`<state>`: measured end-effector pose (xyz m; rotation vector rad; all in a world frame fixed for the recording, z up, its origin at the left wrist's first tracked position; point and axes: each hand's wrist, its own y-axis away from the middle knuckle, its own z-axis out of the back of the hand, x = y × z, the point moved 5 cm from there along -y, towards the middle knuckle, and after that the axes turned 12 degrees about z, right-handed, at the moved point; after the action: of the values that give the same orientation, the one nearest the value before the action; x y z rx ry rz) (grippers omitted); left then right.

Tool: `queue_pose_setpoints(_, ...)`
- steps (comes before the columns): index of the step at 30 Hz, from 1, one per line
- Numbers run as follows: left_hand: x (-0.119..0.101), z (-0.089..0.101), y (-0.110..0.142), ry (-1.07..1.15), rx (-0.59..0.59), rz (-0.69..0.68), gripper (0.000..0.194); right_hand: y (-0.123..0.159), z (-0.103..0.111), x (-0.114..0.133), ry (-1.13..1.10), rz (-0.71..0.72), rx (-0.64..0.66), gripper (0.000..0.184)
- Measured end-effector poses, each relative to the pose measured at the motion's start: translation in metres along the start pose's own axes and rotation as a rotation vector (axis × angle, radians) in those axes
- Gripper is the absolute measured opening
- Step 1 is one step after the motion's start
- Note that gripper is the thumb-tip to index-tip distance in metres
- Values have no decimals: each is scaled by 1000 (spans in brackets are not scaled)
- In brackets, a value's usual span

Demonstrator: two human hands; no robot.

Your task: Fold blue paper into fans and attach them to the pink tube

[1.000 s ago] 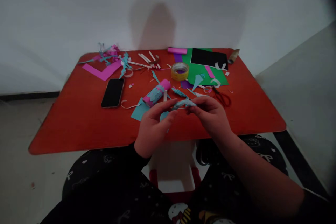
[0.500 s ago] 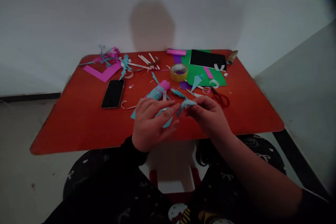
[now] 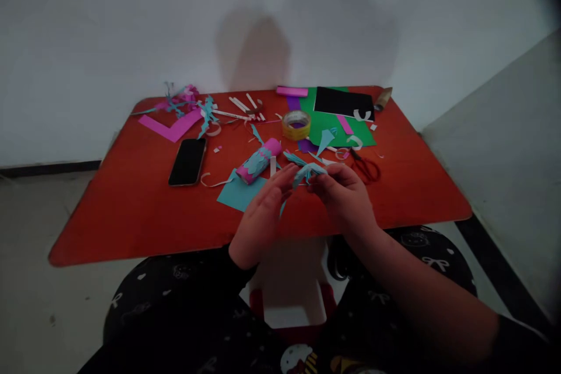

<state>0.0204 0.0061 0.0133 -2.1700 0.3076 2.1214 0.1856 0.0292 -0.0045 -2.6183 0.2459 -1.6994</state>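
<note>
Between the thumb and fingers of my right hand [image 3: 348, 190] is a curved, folded piece of light blue paper [image 3: 308, 172], held just above the table's near half. My left hand [image 3: 265, 210] is at the paper's left end, fingers stretched out and thumb apart; it seems to touch that end without gripping it. Beyond my left hand lies a pink tube [image 3: 259, 161] wrapped with jagged blue paper. A flat blue sheet [image 3: 239, 191] lies partly beneath that hand. Fringed blue paper [image 3: 294, 158] rests just behind the held piece.
On the red table [image 3: 144, 216] lie a phone [image 3: 187, 162], a roll of tape [image 3: 296, 125], red-handled scissors [image 3: 366, 168], green paper [image 3: 322, 105], a black sheet [image 3: 344, 103], a cardboard tube [image 3: 384, 99], pink paper [image 3: 175, 128], white sticks [image 3: 239, 104] and scraps. A wall stands behind.
My left hand moved from gripping the blue paper's left end to stretched fingers beside it. The paper's left end now bends downward. My right hand keeps its hold.
</note>
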Motion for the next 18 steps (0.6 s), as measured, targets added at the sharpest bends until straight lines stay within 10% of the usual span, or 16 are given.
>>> queue_pose_setpoints(11,3,6,-4,328,-26,180,42,1,-3,-1,28,18,23,32)
queue_pose_setpoints(18,-8,13,-5,90,-154,85,38,5,-7,-4,41,-24,36,32)
